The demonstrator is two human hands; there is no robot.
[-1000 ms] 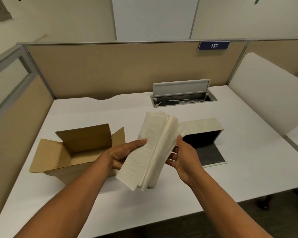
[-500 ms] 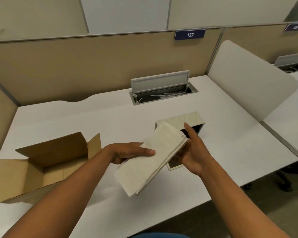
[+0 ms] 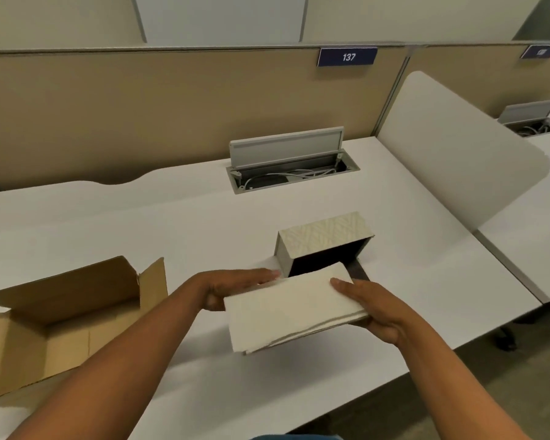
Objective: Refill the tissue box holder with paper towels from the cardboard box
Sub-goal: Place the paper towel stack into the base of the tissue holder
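A flat stack of white paper towels [image 3: 286, 309] lies level between both hands, just in front of the tissue box holder [image 3: 324, 231]. The holder is pale with a woven pattern; its dark open side faces me and its flap lies on the desk. My left hand [image 3: 232, 285] grips the stack's far left edge, fingers stretched toward the holder. My right hand [image 3: 372, 308] holds the right end, thumb on top. The open cardboard box [image 3: 67, 315] sits at the left; its inside looks bare.
The white desk [image 3: 140, 223] has an open cable hatch [image 3: 291, 166] behind the holder. Tan partitions close off the back. A white divider [image 3: 451, 154] stands at the right, with another desk beyond it. The desk's front edge runs near my right forearm.
The towel stack went from upright and fanned to flat and squared. Both hands carried it right, up to the holder's open side. My view turned right, away from the cardboard box.
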